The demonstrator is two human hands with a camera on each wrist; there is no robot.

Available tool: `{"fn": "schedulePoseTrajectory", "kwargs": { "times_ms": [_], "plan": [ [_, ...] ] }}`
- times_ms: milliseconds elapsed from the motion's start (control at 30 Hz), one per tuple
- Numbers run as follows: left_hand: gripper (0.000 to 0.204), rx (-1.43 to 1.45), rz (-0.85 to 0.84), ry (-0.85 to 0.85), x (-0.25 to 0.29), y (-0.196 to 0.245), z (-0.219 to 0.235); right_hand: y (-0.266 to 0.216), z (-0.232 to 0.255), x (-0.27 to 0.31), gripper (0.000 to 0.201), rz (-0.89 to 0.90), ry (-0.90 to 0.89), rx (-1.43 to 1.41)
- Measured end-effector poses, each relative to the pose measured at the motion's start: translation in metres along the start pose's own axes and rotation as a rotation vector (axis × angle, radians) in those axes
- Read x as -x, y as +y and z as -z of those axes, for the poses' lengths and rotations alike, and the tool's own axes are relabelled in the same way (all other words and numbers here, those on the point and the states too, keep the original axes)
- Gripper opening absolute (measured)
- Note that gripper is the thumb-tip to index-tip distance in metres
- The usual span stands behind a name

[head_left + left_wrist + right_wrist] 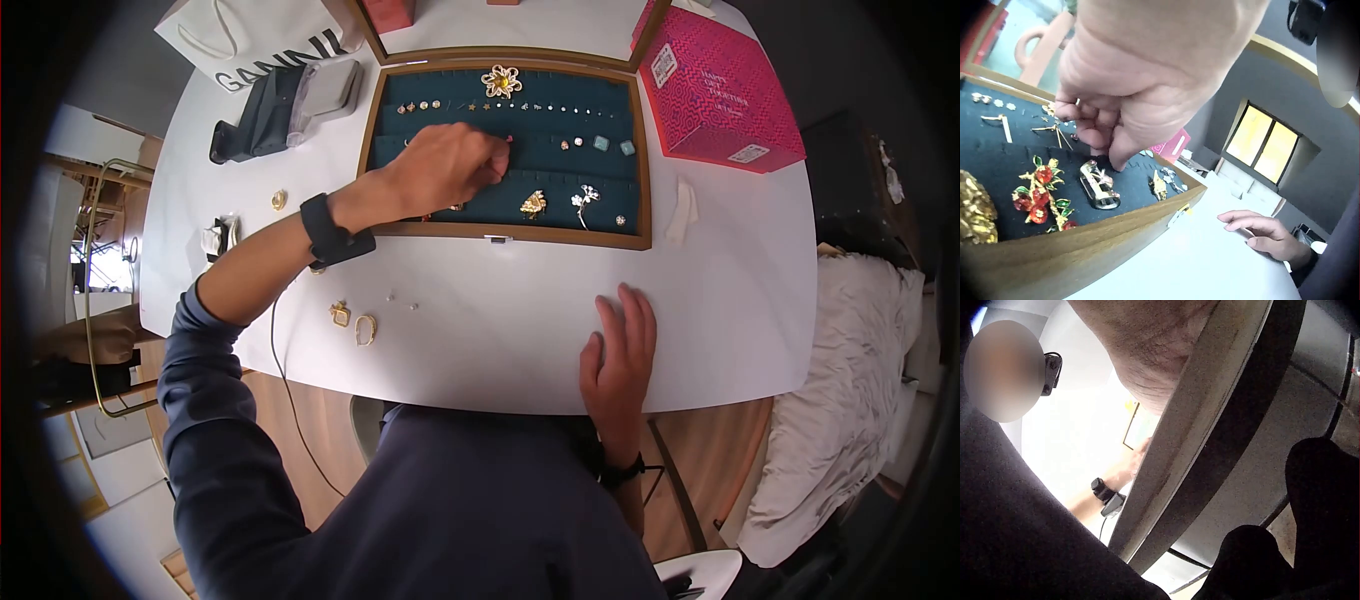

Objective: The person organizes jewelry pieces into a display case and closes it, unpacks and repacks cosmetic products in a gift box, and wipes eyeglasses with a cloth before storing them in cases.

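My left hand (pixel 455 168) reaches over the green-lined jewelry box (pixel 505 241), its fingers curled and thumb drawn in close to the lining. I cannot tell whether anything small is between the fingertips. In the left wrist view, a silver-toned brooch (pixel 1099 187) lies just below the thumb, beside a red-berry brooch (pixel 1041 194). A gold brooch (pixel 534 205) and a silver flower brooch (pixel 585 204) are in the front row. Small stud earrings (pixel 537 107) line the back row, near a large flower brooch (pixel 501 82). My right hand (pixel 620 350) rests on the white table, fingers extended.
A pink box (pixel 715 90) stands right of the jewelry box, whose glazed lid (pixel 520 50) is raised. Gold earrings (pixel 366 330) and tiny loose studs (pixel 413 306) lie at the front left. Dark and grey cases (pixel 262 115) and a white paper bag (pixel 245 40) are behind left.
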State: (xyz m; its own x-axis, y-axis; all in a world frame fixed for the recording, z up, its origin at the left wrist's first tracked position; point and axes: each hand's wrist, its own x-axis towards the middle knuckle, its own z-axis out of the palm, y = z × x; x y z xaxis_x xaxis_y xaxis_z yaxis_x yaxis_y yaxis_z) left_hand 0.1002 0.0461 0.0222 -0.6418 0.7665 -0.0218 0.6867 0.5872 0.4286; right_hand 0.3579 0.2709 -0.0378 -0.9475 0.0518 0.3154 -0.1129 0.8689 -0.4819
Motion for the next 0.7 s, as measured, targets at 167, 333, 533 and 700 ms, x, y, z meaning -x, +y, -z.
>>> {"fn": "schedulePoseTrajectory", "kwargs": {
  "times_ms": [167, 333, 533, 700],
  "plan": [
    [0.007, 0.035, -0.053, 0.048, 0.001, -0.008, -0.004, 0.000, 0.001, -0.001, 0.039, 0.004, -0.004, 0.002],
    [0.011, 0.192, 0.126, -0.054, -0.009, -0.010, 0.005, -0.002, 0.000, 0.000, 0.039, -0.001, 0.003, 0.019],
    [0.014, 0.204, 0.092, -0.118, -0.032, -0.029, 0.026, -0.001, -0.001, 0.001, 0.040, -0.004, -0.011, 0.034],
    [0.018, 0.192, 0.144, -0.104, -0.028, -0.021, 0.017, -0.002, 0.000, 0.001, 0.040, -0.017, -0.021, 0.027]
  ]
}}
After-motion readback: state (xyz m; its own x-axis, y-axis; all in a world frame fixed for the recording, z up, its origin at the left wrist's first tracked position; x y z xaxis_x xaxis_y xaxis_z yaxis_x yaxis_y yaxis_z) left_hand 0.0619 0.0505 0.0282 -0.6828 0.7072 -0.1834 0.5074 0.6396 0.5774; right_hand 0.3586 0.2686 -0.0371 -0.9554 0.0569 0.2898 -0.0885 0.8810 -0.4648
